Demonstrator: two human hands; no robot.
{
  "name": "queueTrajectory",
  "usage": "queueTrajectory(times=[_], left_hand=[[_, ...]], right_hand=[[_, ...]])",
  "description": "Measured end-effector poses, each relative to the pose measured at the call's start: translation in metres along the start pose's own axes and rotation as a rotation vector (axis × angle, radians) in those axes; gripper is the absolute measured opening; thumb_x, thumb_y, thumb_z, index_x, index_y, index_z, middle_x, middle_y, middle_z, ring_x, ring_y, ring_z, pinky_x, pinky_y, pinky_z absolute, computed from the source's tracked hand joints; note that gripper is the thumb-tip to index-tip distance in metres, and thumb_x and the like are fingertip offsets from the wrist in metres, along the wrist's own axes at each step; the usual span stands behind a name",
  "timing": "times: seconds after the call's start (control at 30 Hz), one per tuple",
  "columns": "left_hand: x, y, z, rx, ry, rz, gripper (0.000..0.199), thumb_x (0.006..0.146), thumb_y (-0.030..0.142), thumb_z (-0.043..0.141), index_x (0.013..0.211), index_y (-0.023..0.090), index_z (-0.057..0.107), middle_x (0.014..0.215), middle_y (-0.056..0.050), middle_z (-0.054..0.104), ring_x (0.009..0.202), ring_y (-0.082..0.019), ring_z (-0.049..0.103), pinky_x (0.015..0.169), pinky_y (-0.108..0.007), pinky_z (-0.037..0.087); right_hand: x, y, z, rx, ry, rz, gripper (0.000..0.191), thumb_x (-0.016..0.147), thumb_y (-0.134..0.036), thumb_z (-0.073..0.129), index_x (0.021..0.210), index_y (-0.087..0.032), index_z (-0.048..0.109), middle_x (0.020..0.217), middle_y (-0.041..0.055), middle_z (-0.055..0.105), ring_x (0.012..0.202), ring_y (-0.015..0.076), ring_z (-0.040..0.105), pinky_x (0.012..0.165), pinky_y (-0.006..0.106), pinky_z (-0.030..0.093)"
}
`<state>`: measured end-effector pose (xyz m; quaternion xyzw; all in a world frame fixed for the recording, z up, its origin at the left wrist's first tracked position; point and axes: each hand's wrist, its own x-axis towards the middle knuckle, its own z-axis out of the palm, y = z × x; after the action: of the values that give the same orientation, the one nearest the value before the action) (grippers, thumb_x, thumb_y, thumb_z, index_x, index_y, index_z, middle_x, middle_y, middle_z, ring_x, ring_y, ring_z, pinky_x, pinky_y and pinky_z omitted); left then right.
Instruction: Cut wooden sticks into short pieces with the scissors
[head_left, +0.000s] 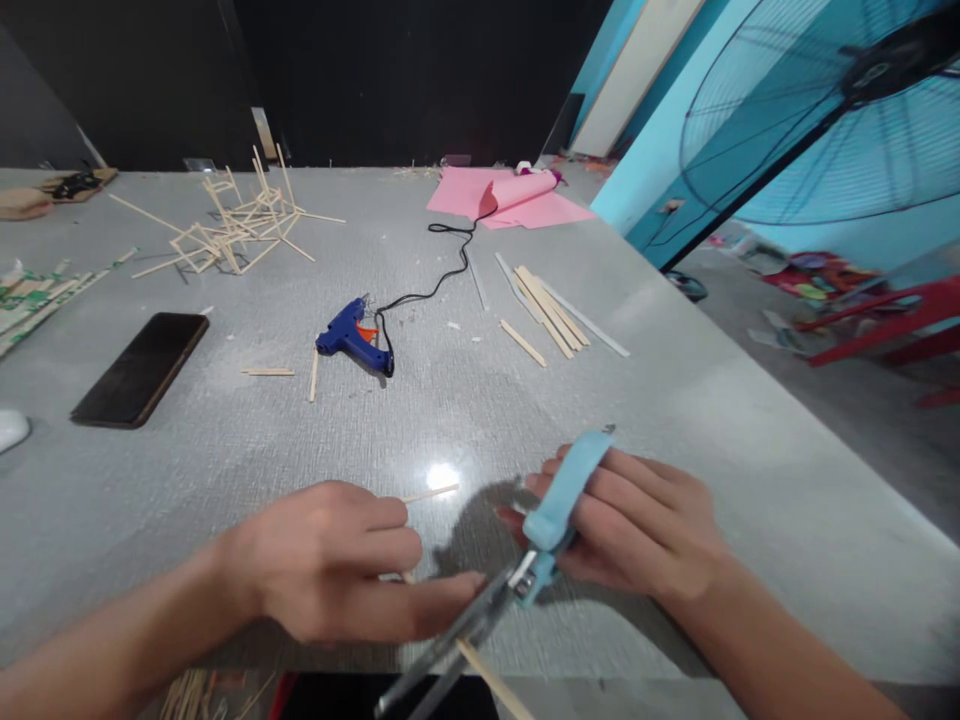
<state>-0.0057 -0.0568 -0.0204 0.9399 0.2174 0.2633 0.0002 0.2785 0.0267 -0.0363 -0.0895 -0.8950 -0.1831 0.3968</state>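
At five o'clock over the worktop (712,400), the right hand (637,525) wraps its fingers around blue-handled scissors (571,485), parted blades meeting a stick (496,682) at six, the left hand (337,565) half-curled at seven, its hold unclear.

White glare on grey tabletop (420,430), soft shadow between hands (330,560).

Smooth plastic glue gun (352,338), shiny metal scissors (523,577) with plastic handles (574,487) in front of it, matt wooden sticks (545,310) to its right, glossy phone (142,370) to its left, matt paper (521,192) behind it
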Motion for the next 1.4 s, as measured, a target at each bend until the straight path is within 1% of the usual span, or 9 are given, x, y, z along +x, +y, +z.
queueTrajectory(times=[0.17, 0.27, 0.4, 0.5, 0.57, 0.73, 0.97, 1.17, 1.4], left_hand=[[-0.005, -0.007, 0.0, -0.177, -0.06, -0.094, 0.038, 0.103, 0.018, 0.036, 0.136, 0.016, 0.054, 0.071, 0.0, 0.061, 0.06, -0.016, 0.056, 0.052, -0.027, 0.044], [-0.008, -0.009, 0.001, -0.242, -0.02, -0.203, 0.033, 0.104, 0.019, 0.037, 0.128, 0.02, 0.06, 0.079, -0.003, 0.068, 0.068, -0.017, 0.063, 0.061, -0.027, 0.051], [-0.01, -0.008, 0.002, -0.364, 0.048, -0.297, 0.03, 0.104, 0.023, 0.04, 0.123, 0.019, 0.064, 0.102, -0.01, 0.076, 0.087, -0.021, 0.071, 0.077, -0.031, 0.056], [-0.011, -0.005, 0.003, -0.472, 0.048, -0.46, 0.029, 0.105, 0.024, 0.042, 0.122, 0.018, 0.065, 0.102, -0.01, 0.075, 0.084, -0.019, 0.069, 0.077, -0.029, 0.053], [-0.011, -0.004, 0.004, -0.557, 0.062, -0.556, 0.028, 0.107, 0.027, 0.041, 0.115, 0.018, 0.067, 0.097, -0.008, 0.072, 0.079, -0.016, 0.063, 0.073, -0.027, 0.05], [-0.007, -0.003, 0.005, -0.718, 0.123, -0.684, 0.033, 0.11, 0.032, 0.037, 0.096, 0.017, 0.062, 0.082, -0.002, 0.059, 0.07, -0.013, 0.05, 0.067, -0.025, 0.043], [-0.002, -0.003, 0.005, -0.714, 0.131, -0.743, 0.032, 0.108, 0.027, 0.038, 0.079, 0.019, 0.05, 0.079, 0.001, 0.049, 0.066, -0.011, 0.043, 0.063, -0.025, 0.038], [-0.002, -0.004, 0.006, -0.685, 0.127, -0.799, 0.029, 0.107, 0.028, 0.041, 0.081, 0.02, 0.05, 0.074, 0.003, 0.048, 0.064, -0.011, 0.042, 0.06, -0.025, 0.037], [-0.005, -0.002, 0.01, -0.744, 0.138, -0.919, 0.026, 0.106, 0.033, 0.043, 0.086, 0.02, 0.052, 0.071, 0.004, 0.047, 0.063, -0.011, 0.042, 0.06, -0.025, 0.038]], right_hand=[[-0.004, 0.001, 0.008, 0.097, -0.068, 0.115, 0.014, 0.094, -0.021, 0.066, 0.083, -0.022, 0.058, 0.074, 0.0017, 0.063, 0.068, 0.0156, 0.06, 0.057, 0.029, 0.045], [-0.004, 0.003, 0.012, 0.173, -0.125, 0.189, 0.011, 0.093, -0.021, 0.057, 0.082, -0.022, 0.054, 0.072, 0.0018, 0.058, 0.066, 0.0156, 0.054, 0.053, 0.028, 0.038], [-0.001, 0.005, 0.012, 0.274, -0.22, 0.242, 0.002, 0.088, -0.022, 0.052, 0.087, -0.022, 0.053, 0.072, 0.0012, 0.056, 0.067, 0.0168, 0.053, 0.053, 0.028, 0.032], [0.002, 0.004, 0.011, 0.339, -0.257, 0.295, 0.003, 0.086, -0.023, 0.054, 0.086, -0.022, 0.052, 0.073, 0.0007, 0.056, 0.063, 0.0157, 0.051, 0.055, 0.028, 0.031], [0.004, 0.002, 0.011, 0.379, -0.269, 0.335, 0.01, 0.088, -0.027, 0.056, 0.083, -0.022, 0.049, 0.072, -0.0002, 0.055, 0.06, 0.0143, 0.048, 0.056, 0.027, 0.031], [0.007, -0.003, 0.011, 0.5, -0.408, 0.441, 0.024, 0.087, -0.031, 0.06, 0.076, -0.024, 0.04, 0.068, -0.0031, 0.048, 0.056, 0.012, 0.04, 0.056, 0.026, 0.03], [0.011, -0.005, 0.008, 0.629, -0.506, 0.582, 0.031, 0.088, -0.04, 0.064, 0.074, -0.023, 0.043, 0.068, -0.0027, 0.047, 0.057, 0.0116, 0.038, 0.056, 0.027, 0.028], [0.015, -0.008, 0.007, 0.719, -0.546, 0.666, 0.039, 0.088, -0.046, 0.07, 0.073, -0.022, 0.043, 0.067, -0.0036, 0.048, 0.057, 0.0107, 0.038, 0.054, 0.026, 0.028], [0.015, -0.008, 0.005, 0.784, -0.597, 0.709, 0.042, 0.093, -0.049, 0.067, 0.072, -0.022, 0.042, 0.065, -0.004, 0.048, 0.056, 0.0103, 0.038, 0.054, 0.026, 0.027]])
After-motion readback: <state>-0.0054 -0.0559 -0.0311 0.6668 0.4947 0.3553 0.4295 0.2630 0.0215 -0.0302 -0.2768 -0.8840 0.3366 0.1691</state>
